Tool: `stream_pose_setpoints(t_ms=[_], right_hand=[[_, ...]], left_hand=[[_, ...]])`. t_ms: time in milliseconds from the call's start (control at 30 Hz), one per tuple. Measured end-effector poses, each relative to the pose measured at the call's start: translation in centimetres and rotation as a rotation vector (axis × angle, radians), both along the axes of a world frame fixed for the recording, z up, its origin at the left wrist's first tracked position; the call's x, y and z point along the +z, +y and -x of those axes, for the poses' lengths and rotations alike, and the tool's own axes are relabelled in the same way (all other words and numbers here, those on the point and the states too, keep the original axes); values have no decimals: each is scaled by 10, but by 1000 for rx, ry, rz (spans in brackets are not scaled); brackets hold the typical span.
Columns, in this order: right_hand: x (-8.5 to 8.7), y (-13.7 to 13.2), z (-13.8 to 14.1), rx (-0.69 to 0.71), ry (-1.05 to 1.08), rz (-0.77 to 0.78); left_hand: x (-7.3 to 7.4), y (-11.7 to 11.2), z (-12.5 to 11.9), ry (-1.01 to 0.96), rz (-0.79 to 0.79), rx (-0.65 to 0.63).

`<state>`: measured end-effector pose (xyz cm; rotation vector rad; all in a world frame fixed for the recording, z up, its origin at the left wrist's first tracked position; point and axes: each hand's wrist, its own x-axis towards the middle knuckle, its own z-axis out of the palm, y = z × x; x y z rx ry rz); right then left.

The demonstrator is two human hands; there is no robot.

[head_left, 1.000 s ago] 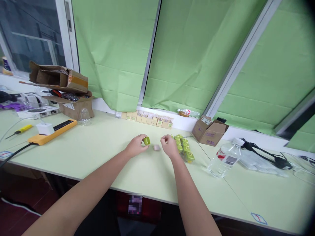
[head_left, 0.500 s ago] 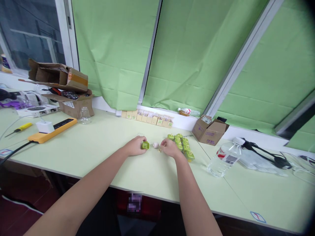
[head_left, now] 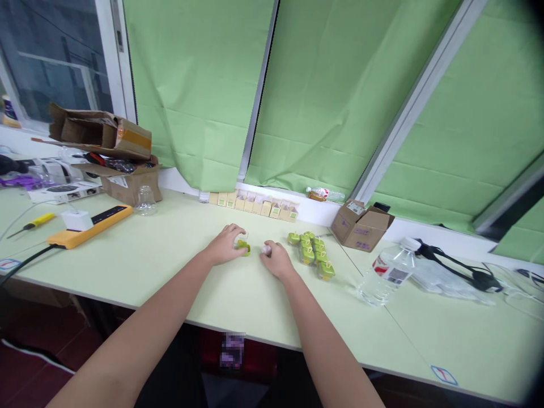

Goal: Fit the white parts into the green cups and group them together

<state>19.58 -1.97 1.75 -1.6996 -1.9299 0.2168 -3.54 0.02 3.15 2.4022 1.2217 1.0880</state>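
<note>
while left hand (head_left: 224,246) cups container (head_left: 246,247), right (head_left: 277,260) holds cylinder (head_left: 266,249)

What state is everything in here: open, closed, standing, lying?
Right grip: closed around a small pale pink piece
Left grip: curled around a green piece, hold unclear
Green-lidded containers: closed, grouped
Large water bottle: capped, upright
Small bottle: lying sideways
Upper cardboard box: open
Lower cardboard box: open
Yellow screwdriver: lying flat
White adapter: on the orange power strip
Green blinds: drawn down
</note>
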Motion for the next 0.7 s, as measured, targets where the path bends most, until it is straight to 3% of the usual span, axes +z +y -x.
stream_pose_setpoints(t_ms=[133,300,467,567,633,700], right_hand=[[-6,5,5,-9,45,-23],[-8,6,10,52,129,-52],[0,6,2,83,124,-10],[11,9,-20,-90,230,-27],[16,13,-36,-232,353,-39],[16,17,-47,-287,523,7]], left_hand=[[-8,9,-2,-136,81,57],[-21,16,-4,-139,170,-8],[-19,18,-5,-295,247,-24],[-10,29,2,-584,334,79],[-6,41,13,-922,377,158],[-5,53,26,-1337,485,266]])
